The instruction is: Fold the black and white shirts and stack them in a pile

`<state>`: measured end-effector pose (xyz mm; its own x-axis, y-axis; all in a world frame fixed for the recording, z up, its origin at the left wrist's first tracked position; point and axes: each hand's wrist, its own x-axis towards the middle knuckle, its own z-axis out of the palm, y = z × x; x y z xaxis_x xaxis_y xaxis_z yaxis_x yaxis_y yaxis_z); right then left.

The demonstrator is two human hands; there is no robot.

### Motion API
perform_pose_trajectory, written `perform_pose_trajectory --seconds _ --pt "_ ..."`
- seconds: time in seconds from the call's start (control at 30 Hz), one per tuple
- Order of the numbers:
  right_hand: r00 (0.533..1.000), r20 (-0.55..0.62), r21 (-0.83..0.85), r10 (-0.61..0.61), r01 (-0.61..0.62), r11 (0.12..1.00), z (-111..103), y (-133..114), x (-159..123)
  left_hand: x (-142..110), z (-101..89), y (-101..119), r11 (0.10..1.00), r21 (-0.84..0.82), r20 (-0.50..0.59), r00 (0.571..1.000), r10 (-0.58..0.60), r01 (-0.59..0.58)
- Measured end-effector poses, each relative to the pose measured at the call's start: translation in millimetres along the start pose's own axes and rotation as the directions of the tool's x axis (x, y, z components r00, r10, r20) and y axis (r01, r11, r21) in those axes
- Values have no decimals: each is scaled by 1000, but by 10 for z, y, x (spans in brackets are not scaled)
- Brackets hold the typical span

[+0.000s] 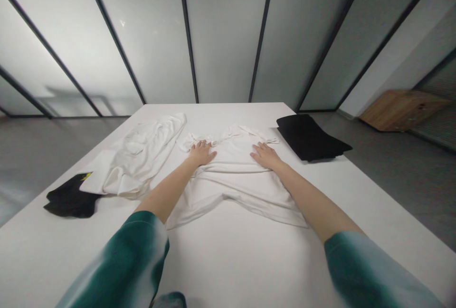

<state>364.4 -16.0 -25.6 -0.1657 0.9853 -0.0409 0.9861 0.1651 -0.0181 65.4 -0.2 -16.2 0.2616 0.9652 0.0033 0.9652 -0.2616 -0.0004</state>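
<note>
A white T-shirt [235, 184] lies spread over the middle of the table, its hem toward me and creases running across it. Its far end is bunched and wrinkled. My left hand [201, 153] rests flat on the left part of the shirt, fingers apart, beside the crumpled cloth. On the right part lies my right hand [265, 155], also flat with fingers spread. Neither hand grips the fabric. What shape the shirt's far end has is hard to make out among the folds.
A loose heap of white cloth [137, 156] covers the left side of the white table [235, 260], partly over a black garment [73, 198] with a yellow mark. Black folded cloth [309, 137] sits at the right edge. A wooden cabinet [402, 110] stands beyond, right.
</note>
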Motion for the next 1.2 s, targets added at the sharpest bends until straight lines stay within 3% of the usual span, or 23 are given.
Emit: perform_pose_trajectory --seconds 0.07,0.17,0.27,0.33,0.47,0.57,0.63,0.8,0.9,0.97,1.03,1.1,1.2 --pt "999 20 -17 26 -26 1000 69 -5 -73 -38 70 3 1000 6 8 1000 -27 27" --pt "1000 10 -81 -23 24 996 41 -16 -272 -165 29 -17 1000 10 27 1000 -16 15" --pt "996 51 -136 -72 79 988 -143 -18 -439 -269 -124 -59 999 12 56 997 -49 49" --pt "995 94 -146 -15 29 989 -313 -13 -448 -277 -229 -85 996 39 70 994 -79 76" --pt "992 -7 -115 125 -125 986 -555 -24 -160 -118 -350 -88 997 79 82 997 -7 1" --pt "983 -127 -26 132 -136 990 -534 -69 184 89 -372 -58 999 -51 71 997 9 -5" --pt "980 -134 43 149 -144 989 -448 -109 387 225 -384 -58 980 -194 114 993 -11 34" --pt "975 -11 146 222 -218 965 -322 -103 727 492 -514 -210 881 -420 193 970 -147 217" --pt "937 -66 286 343 -312 906 -403 27 913 626 -663 -330 749 -578 170 946 -276 323" --pt "909 -113 468 401 -307 828 -481 125 1036 698 -745 -376 620 -746 75 956 -284 243" --pt "904 -187 642 384 -184 744 -539 194 1116 735 -777 -391 550 -833 -80 972 -223 58" --pt "907 -274 707 318 -34 706 -554 219 1109 719 -738 -386 606 -791 -212 967 -139 -87" --pt "930 -333 607 154 87 790 -460 193 894 579 -566 -351 835 -548 -210 975 -70 -58"
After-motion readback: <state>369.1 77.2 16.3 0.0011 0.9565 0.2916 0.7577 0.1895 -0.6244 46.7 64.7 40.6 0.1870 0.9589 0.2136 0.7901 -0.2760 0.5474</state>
